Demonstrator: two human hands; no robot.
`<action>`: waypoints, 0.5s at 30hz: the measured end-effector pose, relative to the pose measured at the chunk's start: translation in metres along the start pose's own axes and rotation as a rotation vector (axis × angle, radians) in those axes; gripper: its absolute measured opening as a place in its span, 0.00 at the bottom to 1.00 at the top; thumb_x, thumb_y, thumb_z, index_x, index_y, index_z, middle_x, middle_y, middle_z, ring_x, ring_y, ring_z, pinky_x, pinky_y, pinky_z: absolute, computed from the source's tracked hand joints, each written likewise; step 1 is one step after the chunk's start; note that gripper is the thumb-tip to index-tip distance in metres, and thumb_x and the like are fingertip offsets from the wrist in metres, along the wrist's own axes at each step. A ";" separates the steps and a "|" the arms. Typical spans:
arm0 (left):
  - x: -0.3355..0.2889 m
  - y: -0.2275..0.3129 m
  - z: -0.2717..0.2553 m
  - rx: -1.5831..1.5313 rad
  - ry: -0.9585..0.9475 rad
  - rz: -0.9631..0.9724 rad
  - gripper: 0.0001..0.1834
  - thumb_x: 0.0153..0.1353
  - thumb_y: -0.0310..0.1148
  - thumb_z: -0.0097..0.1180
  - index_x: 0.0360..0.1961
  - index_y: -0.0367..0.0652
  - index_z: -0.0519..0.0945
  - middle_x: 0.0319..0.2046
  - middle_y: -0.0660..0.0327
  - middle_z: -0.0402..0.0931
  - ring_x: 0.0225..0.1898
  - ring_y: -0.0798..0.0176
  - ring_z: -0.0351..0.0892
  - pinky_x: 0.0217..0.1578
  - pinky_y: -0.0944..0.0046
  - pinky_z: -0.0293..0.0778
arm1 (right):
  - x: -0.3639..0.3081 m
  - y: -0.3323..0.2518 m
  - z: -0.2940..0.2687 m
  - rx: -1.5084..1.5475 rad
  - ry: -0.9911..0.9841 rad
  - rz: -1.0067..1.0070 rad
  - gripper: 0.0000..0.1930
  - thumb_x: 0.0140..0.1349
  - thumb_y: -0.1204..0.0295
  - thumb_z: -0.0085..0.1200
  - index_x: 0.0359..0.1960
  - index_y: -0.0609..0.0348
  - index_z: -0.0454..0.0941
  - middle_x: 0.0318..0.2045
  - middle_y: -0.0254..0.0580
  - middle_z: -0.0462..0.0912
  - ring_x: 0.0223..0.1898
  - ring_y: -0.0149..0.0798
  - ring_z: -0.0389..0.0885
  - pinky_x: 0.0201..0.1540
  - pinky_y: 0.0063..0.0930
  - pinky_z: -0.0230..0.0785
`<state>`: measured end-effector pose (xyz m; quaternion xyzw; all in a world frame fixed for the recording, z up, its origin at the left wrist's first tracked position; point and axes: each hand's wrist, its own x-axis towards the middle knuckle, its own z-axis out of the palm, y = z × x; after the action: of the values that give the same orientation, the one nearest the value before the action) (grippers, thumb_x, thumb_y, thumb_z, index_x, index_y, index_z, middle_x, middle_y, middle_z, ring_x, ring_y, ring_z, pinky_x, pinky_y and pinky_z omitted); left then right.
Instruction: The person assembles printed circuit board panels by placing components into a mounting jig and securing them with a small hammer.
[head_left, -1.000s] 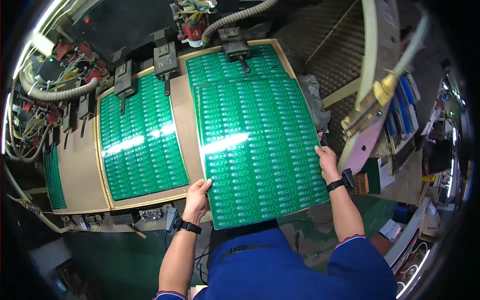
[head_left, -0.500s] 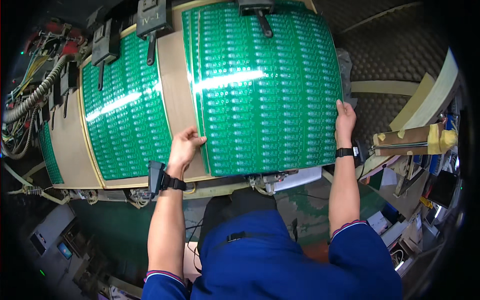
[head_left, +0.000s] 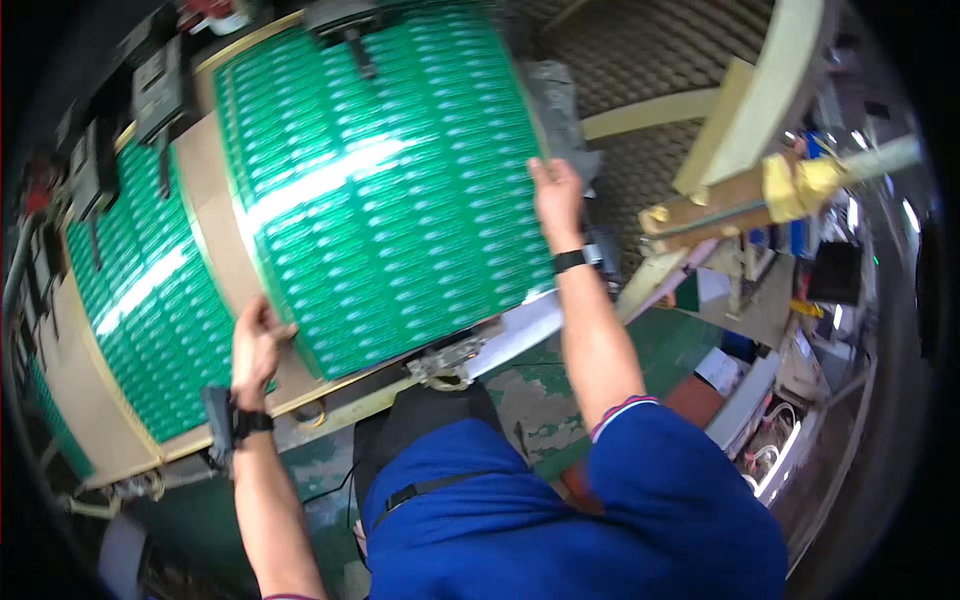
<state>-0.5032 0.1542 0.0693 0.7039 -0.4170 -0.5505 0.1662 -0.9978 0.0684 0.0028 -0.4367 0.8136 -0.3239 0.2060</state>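
Note:
A large green circuit board panel (head_left: 390, 200) with rows of pale printed marks lies on a brown, pale-edged backing board (head_left: 213, 190). My left hand (head_left: 257, 345) is closed at the panel's lower left edge, thumb over the rim. At the right edge, my right hand (head_left: 557, 195) pinches the panel with its thumb on top; the other fingers are partly hidden. A dark clamp (head_left: 345, 20) with a handle reaches over the panel's far edge. Further left, a second green panel (head_left: 155, 295) lies on the same kind of backing.
More dark clamps (head_left: 160, 90) line the far left side. Beyond the right edge are a dark dimpled surface (head_left: 640, 60) and crumpled clear plastic (head_left: 555, 95). A wooden block wrapped in yellow tape (head_left: 720, 205) juts in from the right. Below it stands a cluttered bench (head_left: 745, 300).
My view has swung to the right, so the panels and clamps sit further left and tilted. Both hands stay on the same panel's edges.

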 end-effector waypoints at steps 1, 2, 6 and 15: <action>0.005 0.002 0.004 0.069 0.014 0.018 0.17 0.47 0.19 0.68 0.36 0.40 0.73 0.27 0.71 0.62 0.31 0.70 0.65 0.34 0.67 0.67 | 0.007 -0.001 -0.009 0.090 -0.069 -0.022 0.22 0.64 0.56 0.65 0.42 0.67 0.82 0.36 0.56 0.86 0.38 0.49 0.82 0.46 0.41 0.72; 0.010 0.005 0.009 0.126 0.007 0.070 0.18 0.47 0.21 0.70 0.36 0.40 0.73 0.27 0.71 0.63 0.31 0.69 0.65 0.34 0.66 0.67 | 0.020 0.009 -0.013 0.037 -0.017 0.002 0.21 0.63 0.56 0.65 0.41 0.68 0.82 0.38 0.53 0.86 0.39 0.44 0.82 0.46 0.39 0.72; 0.013 0.024 0.018 0.229 -0.024 0.091 0.20 0.46 0.26 0.74 0.36 0.38 0.74 0.26 0.65 0.67 0.31 0.65 0.69 0.34 0.60 0.69 | 0.052 0.009 -0.023 0.269 -0.034 -0.069 0.18 0.65 0.62 0.66 0.41 0.69 0.83 0.37 0.43 0.88 0.38 0.32 0.81 0.47 0.29 0.72; 0.010 0.020 0.028 0.526 0.079 0.227 0.40 0.35 0.28 0.81 0.50 0.36 0.69 0.33 0.50 0.74 0.36 0.46 0.76 0.41 0.50 0.74 | 0.070 -0.011 -0.011 0.153 -0.097 -0.011 0.18 0.67 0.63 0.63 0.43 0.72 0.82 0.36 0.38 0.86 0.37 0.27 0.77 0.43 0.23 0.68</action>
<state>-0.5364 0.1413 0.0674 0.6924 -0.6150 -0.3733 0.0546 -1.0352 0.0088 0.0150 -0.4393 0.7731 -0.3647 0.2763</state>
